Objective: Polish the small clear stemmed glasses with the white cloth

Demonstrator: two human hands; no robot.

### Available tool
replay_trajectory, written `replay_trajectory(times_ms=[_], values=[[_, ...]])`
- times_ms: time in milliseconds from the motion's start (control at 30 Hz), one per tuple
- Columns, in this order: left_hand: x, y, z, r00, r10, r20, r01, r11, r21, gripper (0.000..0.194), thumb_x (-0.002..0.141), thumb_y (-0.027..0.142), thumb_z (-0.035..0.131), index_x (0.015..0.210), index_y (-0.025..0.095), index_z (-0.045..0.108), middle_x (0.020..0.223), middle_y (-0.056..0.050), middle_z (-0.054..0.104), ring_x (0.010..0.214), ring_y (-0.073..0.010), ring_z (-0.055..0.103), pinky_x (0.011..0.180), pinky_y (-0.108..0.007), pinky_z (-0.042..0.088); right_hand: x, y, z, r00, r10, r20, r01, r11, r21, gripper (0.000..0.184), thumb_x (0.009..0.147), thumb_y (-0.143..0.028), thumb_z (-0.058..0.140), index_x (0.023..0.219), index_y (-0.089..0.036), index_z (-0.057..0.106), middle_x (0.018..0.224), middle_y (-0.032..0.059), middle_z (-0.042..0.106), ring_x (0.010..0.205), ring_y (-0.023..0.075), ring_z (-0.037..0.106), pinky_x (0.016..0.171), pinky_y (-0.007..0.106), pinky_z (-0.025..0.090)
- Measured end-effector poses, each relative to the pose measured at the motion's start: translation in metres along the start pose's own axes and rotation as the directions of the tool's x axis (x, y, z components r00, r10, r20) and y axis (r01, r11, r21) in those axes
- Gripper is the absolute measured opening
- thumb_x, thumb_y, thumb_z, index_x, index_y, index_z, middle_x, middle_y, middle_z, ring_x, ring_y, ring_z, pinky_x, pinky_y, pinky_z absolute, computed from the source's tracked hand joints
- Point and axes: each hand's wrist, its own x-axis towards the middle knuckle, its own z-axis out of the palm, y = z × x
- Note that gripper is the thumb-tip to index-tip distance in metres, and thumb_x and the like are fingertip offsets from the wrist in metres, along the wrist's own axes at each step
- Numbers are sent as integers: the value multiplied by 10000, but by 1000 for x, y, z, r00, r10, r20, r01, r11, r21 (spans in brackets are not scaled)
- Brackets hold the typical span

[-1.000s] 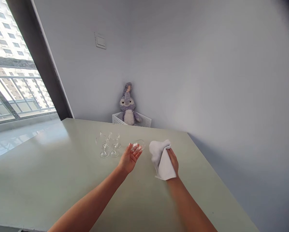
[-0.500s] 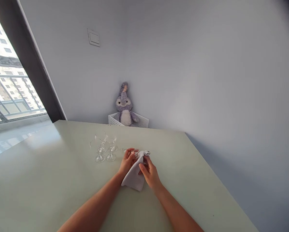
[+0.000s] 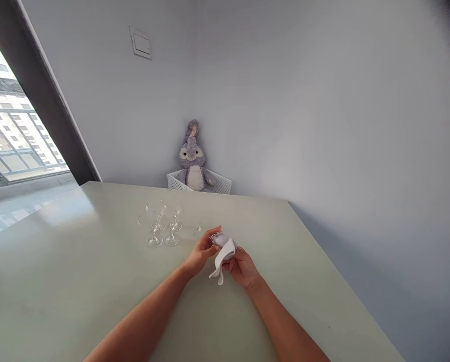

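My left hand curls its fingers and thumb around a clear glass, which lies tilted and is partly covered. A white cloth is in my right hand, pressed against the glass, with its loose end hanging toward me. Both hands are just above the table, close together. A small clear glass part shows just beyond my left fingers; whether it belongs to the held glass I cannot tell. Left of my hands, several stemmed glasses stand upright in a tight group.
The pale green tabletop spreads around my arms. Behind its far edge, a purple plush toy sits in a white perforated basket. Grey walls meet in the corner, with a light switch. A window is at the left.
The cloth has turned and bunched; its hanging end is narrower and more of the glass shows. My right hand has rolled palm-up beneath the cloth. The view has shifted slightly.
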Motion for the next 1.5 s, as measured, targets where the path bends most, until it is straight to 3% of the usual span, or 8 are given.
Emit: replay_trajectory(times_ms=[133, 333, 533, 633, 933, 1200, 1433, 1500], values=[[-1, 4, -1, 1000, -25, 0, 25, 999, 27, 509, 710, 362, 632, 1176, 218, 488, 933, -59, 584, 803, -161, 540, 710, -272, 431, -2, 1, 3, 995, -100, 0, 97, 963, -251, 267, 733, -409, 612, 793, -149, 632, 639, 30, 620, 546, 156, 572, 523, 293, 489], [5, 3, -10, 995, -38, -90, 55, 980, 193, 339, 753, 450, 545, 925, 163, 595, 597, 15, 511, 542, -106, 479, 534, -224, 405, -7, 6, 9, 896, -411, 167, 385, 531, -755, 90, 729, -298, 599, 749, -238, 663, 760, 28, 636, 756, 207, 570, 731, 346, 463], [-2, 11, -6, 1000, -9, -18, 11, 993, 119, 430, 747, 358, 583, 1153, 227, 527, 948, -63, 604, 773, -158, 547, 676, -254, 439, -2, 12, 9, 984, -180, 13, 176, 940, -291, 242, 736, -414, 600, 768, -177, 640, 677, 26, 605, 557, 151, 544, 536, 292, 468], [-4, 15, -3, 1000, -13, 21, 12, 1000, 16, 503, 708, 315, 637, 1189, 254, 501, 1190, -88, 519, 917, -185, 537, 740, -263, 441, -4, 11, 12, 993, -119, -7, 118, 986, -119, 264, 721, -406, 629, 845, -173, 626, 676, 20, 603, 562, 135, 542, 522, 256, 454], [-3, 15, -5, 993, -66, -94, 88, 961, 261, 408, 766, 445, 532, 1066, 175, 587, 626, -5, 560, 488, -96, 452, 469, -201, 357, -11, 11, 23, 953, -304, 1, 253, 790, -559, 222, 697, -394, 639, 657, -180, 595, 607, 5, 578, 576, 150, 533, 529, 255, 448], [-6, 18, -3, 995, -75, 63, 71, 996, 53, 560, 709, 340, 639, 1233, 218, 481, 779, -34, 604, 648, -126, 534, 614, -228, 421, -5, 6, 15, 999, -39, -20, 38, 998, -56, 305, 731, -444, 588, 823, -153, 598, 627, 28, 608, 512, 144, 565, 515, 279, 474], [-2, 17, -8, 995, -73, -64, 91, 939, 331, 424, 773, 417, 531, 1141, 208, 564, 597, 5, 549, 554, -136, 500, 583, -248, 402, -9, 18, 17, 920, -389, 36, 301, 646, -701, 68, 706, -257, 581, 716, -220, 636, 712, 17, 629, 688, 181, 586, 662, 309, 480], [-3, 17, -7, 990, -32, -135, 89, 891, 445, 334, 769, 384, 546, 1056, 230, 619, 543, 7, 530, 574, -163, 512, 621, -263, 399, -8, 15, 15, 938, -346, 12, 255, 668, -699, 75, 700, -260, 576, 673, -215, 630, 651, 11, 620, 613, 175, 584, 614, 311, 484]])
